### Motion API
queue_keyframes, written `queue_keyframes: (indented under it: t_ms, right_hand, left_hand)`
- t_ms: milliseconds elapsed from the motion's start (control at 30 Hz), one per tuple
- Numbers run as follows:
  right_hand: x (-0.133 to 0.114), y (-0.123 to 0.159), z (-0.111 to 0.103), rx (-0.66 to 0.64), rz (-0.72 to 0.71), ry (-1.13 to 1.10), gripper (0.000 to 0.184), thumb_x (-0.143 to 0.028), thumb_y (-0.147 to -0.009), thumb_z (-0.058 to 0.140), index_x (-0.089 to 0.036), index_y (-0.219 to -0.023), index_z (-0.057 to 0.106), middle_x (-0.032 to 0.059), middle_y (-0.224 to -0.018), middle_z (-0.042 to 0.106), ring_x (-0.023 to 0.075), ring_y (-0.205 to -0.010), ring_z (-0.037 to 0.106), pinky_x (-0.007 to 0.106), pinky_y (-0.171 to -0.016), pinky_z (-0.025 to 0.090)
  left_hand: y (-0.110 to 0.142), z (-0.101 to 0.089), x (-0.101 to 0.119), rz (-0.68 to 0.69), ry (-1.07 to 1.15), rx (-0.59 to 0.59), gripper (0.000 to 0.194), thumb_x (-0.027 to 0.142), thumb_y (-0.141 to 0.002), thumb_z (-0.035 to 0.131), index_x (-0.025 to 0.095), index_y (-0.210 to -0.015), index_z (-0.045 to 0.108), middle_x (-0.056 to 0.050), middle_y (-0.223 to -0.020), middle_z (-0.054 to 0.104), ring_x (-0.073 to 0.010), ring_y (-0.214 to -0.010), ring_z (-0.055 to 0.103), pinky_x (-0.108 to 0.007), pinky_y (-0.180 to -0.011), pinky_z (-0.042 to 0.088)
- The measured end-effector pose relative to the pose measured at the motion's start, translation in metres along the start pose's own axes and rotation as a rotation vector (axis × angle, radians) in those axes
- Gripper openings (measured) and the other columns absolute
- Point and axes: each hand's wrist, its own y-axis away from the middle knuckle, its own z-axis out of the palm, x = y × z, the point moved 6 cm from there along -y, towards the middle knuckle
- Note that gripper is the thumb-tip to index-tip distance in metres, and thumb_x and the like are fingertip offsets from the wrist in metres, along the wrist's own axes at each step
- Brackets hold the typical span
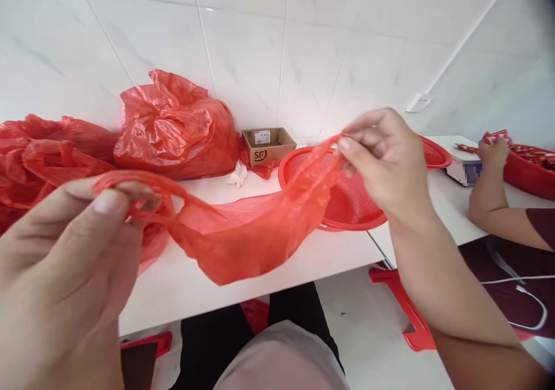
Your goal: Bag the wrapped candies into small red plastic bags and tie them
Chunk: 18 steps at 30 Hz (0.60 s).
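Hands point(73, 263), red bag point(251, 245) partly in front of basket point(353, 225), carton point(269, 155) beyond

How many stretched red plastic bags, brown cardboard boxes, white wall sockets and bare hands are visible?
Stretched red plastic bag: 1
Brown cardboard box: 1
White wall socket: 1
Bare hands: 3 (left hand, right hand, co-worker's hand)
Total: 6

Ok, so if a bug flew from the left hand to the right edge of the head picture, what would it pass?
Left hand → thin red bag → right hand → another person's hand → red tub.
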Motion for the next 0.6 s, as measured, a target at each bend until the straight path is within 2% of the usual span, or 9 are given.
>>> queue_keyframes:
  t_ms: [33,133,233,300,367,433,500,533,600]
  right_hand:
    - [-0.012,-0.011,0.006,-0.047,-0.049,-0.007,0.01,-0.027,-0.089,0.061,-0.024,-0.097,0.057,-0.0023,-0.081,0.063,0.0121,-0.07,0.062,0.026,-0.062,0.05]
    - [-0.037,-0.029,0.023,-0.146,-0.127,-0.027,0.011,-0.024,-0.089,0.061,-0.022,-0.099,0.058,-0.0037,-0.081,0.062,0.0108,-0.074,0.062,0.024,-0.065,0.049]
    - [-0.05,-0.034,0.041,-0.238,-0.157,-0.073,0.01,-0.023,-0.088,0.061,-0.022,-0.098,0.058,-0.0038,-0.084,0.063,0.0115,-0.081,0.063,0.026,-0.07,0.05]
    - [-0.057,-0.032,0.06,-0.392,-0.178,-0.109,0.008,-0.021,-0.088,0.06,-0.021,-0.095,0.058,-0.003,-0.087,0.064,0.0122,-0.084,0.064,0.027,-0.074,0.051]
    - [-0.065,-0.028,0.079,-0.523,-0.203,-0.154,0.006,-0.019,-0.088,0.059,-0.02,-0.094,0.057,-0.003,-0.087,0.064,0.0118,-0.083,0.064,0.028,-0.077,0.052]
    - [-0.074,-0.024,0.094,-0.618,-0.248,-0.196,0.006,-0.017,-0.089,0.056,-0.02,-0.094,0.056,-0.0031,-0.084,0.064,0.0111,-0.081,0.063,0.028,-0.077,0.052]
    - [-0.079,-0.02,0.104,-0.668,-0.309,-0.217,0.006,-0.018,-0.09,0.056,-0.02,-0.096,0.056,-0.0024,-0.084,0.063,0.0112,-0.08,0.062,0.027,-0.074,0.051]
    - [-0.077,-0.02,0.106,-0.654,-0.333,-0.214,0.008,-0.019,-0.09,0.056,-0.02,-0.098,0.056,-0.0013,-0.089,0.064,0.0116,-0.083,0.061,0.027,-0.075,0.051]
    - [-0.067,-0.022,0.107,-0.574,-0.343,-0.186,0.015,-0.017,-0.089,0.055,-0.022,-0.103,0.055,0.0009,-0.104,0.063,0.0127,-0.095,0.059,0.027,-0.08,0.05]
  left_hand:
    - [-0.007,0.01,0.009,0.023,0.049,-0.037,0.014,0.029,-0.075,0.077,0.023,-0.086,0.072,0.004,-0.086,0.069,-0.01,-0.082,0.062,-0.026,-0.089,0.051]
    - [-0.015,0.035,0.019,-0.06,0.158,-0.13,0.01,0.02,-0.083,0.069,0.018,-0.093,0.071,-0.001,-0.098,0.068,-0.0125,-0.095,0.063,-0.026,-0.089,0.051]
    - [-0.013,0.051,0.019,-0.122,0.167,-0.265,0.026,0.024,-0.084,0.068,0.022,-0.11,0.067,-0.003,-0.1,0.067,-0.0176,-0.093,0.065,-0.033,-0.084,0.055]
    - [-0.01,0.064,0.012,-0.174,0.073,-0.451,0.042,0.028,-0.084,0.068,0.026,-0.125,0.059,-0.003,-0.092,0.067,-0.0162,-0.08,0.065,-0.033,-0.076,0.057]
    - [-0.003,0.078,0.0,-0.27,-0.081,-0.678,0.049,0.031,-0.083,0.07,0.03,-0.129,0.054,0.001,-0.079,0.062,-0.0111,-0.064,0.058,-0.025,-0.062,0.054]
    - [0.0,0.089,-0.009,-0.309,-0.226,-0.817,0.037,0.033,-0.08,0.071,0.026,-0.115,0.061,0.003,-0.073,0.054,-0.008,-0.057,0.048,-0.019,-0.05,0.047]
    - [-0.002,0.094,-0.014,-0.318,-0.304,-0.817,0.016,0.035,-0.081,0.067,0.02,-0.083,0.061,0.003,-0.067,0.045,-0.0075,-0.054,0.039,-0.018,-0.044,0.039]
    - [-0.005,0.095,-0.016,-0.329,-0.31,-0.791,0.025,0.037,-0.083,0.064,0.019,-0.069,0.053,0.003,-0.063,0.04,-0.0074,-0.052,0.034,-0.018,-0.043,0.035]
    - [-0.01,0.094,-0.022,-0.386,-0.282,-0.729,0.041,0.042,-0.087,0.056,0.021,-0.058,0.036,0.006,-0.056,0.026,-0.0074,-0.05,0.025,-0.02,-0.043,0.029]
